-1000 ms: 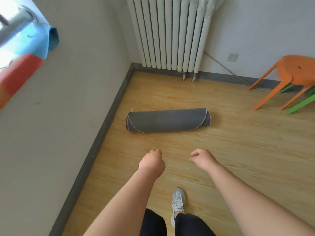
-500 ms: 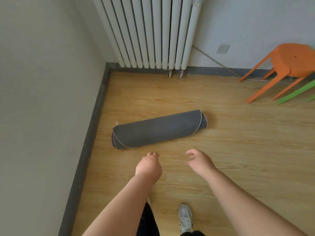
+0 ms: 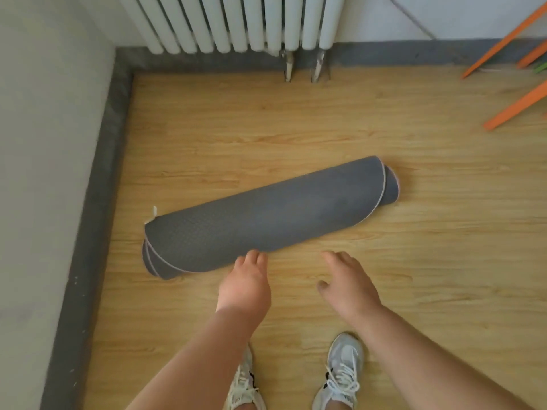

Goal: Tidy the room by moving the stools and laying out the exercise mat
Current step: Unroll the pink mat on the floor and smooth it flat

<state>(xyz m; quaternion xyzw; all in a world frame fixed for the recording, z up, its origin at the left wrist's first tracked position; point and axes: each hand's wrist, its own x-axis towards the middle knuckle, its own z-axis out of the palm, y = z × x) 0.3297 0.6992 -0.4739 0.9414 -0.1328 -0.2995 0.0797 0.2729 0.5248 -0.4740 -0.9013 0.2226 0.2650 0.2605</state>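
Rolled-up dark grey exercise mat with a pale stitched edge (image 3: 266, 220), lying on the light wood-plank floor (image 3: 444, 232) at the centre of view, long axis tilted from about 8 o'clock up to 2 o'clock; still fully rolled, with spiral layers showing at both ends and a small pale tag at the upper corner of the 8 o'clock end. Left hand (image 3: 245, 287) at 6 o'clock of the mat, fingers pointed down and forward, tips at or just against the roll's near lower edge; actual contact hard to tell; nothing gripped. Right hand (image 3: 347, 287) just beside the left, toward 3 o'clock, palm down, fingers spread and loosely curved, wide open, holding nothing, a little short of the mat over bare floor. Two bare forearms reaching in from 6 o'clock. Pair of pale grey laced sneakers (image 3: 340, 377) planted on the floor at 6 o'clock, well short of the mat. White ribbed metal radiator (image 3: 236, 22) at 12 o'clock against the far wall, its two small feet meeting the grey skirting board (image 3: 97, 187), which also runs along the left wall toward 9 o'clock. Slanted orange plastic stool legs (image 3: 518, 109) at 2 o'clock, well apart from the mat, with a sliver of green beside them.
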